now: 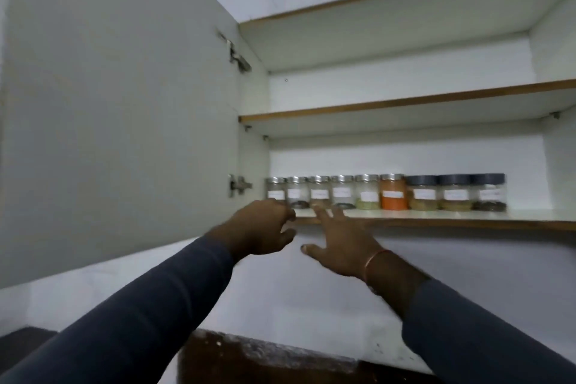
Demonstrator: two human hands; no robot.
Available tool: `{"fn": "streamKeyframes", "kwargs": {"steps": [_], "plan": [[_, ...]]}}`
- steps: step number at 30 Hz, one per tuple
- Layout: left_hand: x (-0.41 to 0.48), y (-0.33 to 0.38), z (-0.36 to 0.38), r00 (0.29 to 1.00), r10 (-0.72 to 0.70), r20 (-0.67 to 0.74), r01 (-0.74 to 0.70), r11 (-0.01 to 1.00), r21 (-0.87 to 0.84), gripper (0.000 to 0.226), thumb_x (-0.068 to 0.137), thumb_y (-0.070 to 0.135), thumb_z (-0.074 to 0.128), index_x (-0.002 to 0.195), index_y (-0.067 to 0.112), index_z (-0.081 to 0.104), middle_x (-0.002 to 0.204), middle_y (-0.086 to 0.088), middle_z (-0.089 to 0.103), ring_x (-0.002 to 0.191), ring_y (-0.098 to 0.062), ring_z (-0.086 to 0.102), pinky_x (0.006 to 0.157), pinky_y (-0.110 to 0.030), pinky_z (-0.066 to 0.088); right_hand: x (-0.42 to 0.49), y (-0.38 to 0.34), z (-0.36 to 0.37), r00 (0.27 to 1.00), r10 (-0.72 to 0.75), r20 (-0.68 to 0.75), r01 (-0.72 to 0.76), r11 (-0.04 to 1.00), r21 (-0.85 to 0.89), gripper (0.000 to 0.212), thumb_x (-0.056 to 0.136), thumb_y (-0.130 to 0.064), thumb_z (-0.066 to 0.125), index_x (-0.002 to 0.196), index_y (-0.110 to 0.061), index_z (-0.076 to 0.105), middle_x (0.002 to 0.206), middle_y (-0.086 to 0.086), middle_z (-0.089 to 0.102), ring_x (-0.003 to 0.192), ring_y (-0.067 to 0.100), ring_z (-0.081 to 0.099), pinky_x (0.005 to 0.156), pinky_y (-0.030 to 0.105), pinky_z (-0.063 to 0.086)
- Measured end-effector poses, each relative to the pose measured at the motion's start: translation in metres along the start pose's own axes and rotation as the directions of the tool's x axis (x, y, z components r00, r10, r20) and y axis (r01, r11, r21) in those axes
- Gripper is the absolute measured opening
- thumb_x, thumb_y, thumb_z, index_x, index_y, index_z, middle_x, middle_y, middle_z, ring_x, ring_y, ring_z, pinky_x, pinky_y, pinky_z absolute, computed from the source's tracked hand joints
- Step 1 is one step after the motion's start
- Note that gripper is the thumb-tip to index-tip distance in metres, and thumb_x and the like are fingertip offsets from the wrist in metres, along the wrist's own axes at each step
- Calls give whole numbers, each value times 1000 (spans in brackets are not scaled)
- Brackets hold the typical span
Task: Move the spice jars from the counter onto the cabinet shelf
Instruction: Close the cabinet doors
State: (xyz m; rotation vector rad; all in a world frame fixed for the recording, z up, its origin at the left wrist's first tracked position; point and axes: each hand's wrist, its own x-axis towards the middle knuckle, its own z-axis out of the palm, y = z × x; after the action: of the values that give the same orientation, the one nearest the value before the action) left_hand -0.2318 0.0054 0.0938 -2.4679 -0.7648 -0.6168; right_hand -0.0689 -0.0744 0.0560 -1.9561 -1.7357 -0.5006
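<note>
Several glass spice jars stand in a row on the lowest cabinet shelf (436, 217). Those on the left have silver lids, such as the leftmost jar (276, 188); an orange-filled jar (393, 192) stands mid-row, and three wider jars with dark lids (455, 192) end the row on the right. My left hand (265, 232) hovers just below the shelf edge under the leftmost jars, fingers loosely curled, holding nothing. My right hand (339, 245) is spread open beside it, fingertips reaching up to the shelf edge in front of the third jar. Both hands are empty.
The open cabinet door (118, 103) hangs at the left with two metal hinges (238, 185). Two higher shelves (405, 103) hold nothing. A dark counter (249, 358) shows at the bottom, below a white wall.
</note>
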Motion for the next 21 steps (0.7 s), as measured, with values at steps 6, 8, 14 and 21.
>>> {"fn": "streamKeyframes", "kwargs": {"steps": [6, 8, 14, 21], "plan": [[-59, -81, -68, 910, -67, -410, 156, 970, 187, 30, 89, 33, 55, 112, 18, 66, 111, 2, 68, 105, -22, 55, 80, -34, 44, 38, -131, -20, 942, -335, -21, 334, 942, -28, 87, 85, -52, 59, 152, -24, 12, 161, 13, 9, 142, 36, 28, 112, 50, 29], [-80, -95, -87, 852, -67, -519, 222, 944, 243, 21, 81, 23, 65, 100, 15, 70, 102, 0, 70, 99, -25, 60, 75, -35, 42, 45, -168, -25, 913, -405, -51, 403, 914, -41, 85, 85, -53, 58, 151, -22, 15, 159, 14, 13, 139, 39, 31, 112, 52, 30], [-128, -118, -116, 654, -197, -731, 503, 834, 225, 45, 72, 17, 72, 115, 10, 63, 126, -14, 60, 125, -35, 50, 103, -57, 34, 54, -244, -36, 855, -498, -144, 512, 854, 89, 87, 89, -57, 52, 154, -25, 5, 158, 17, 15, 131, 41, 42, 105, 51, 39], [-158, -141, -123, 414, -548, -727, 528, 795, -299, 78, 85, 34, 61, 147, 11, 21, 151, -19, 32, 138, -35, 33, 108, -48, 30, 54, -294, -32, 859, -482, -172, 498, 710, 498, 86, 89, -37, 57, 154, -28, 2, 158, 14, 18, 137, 36, 38, 113, 40, 34]]}}
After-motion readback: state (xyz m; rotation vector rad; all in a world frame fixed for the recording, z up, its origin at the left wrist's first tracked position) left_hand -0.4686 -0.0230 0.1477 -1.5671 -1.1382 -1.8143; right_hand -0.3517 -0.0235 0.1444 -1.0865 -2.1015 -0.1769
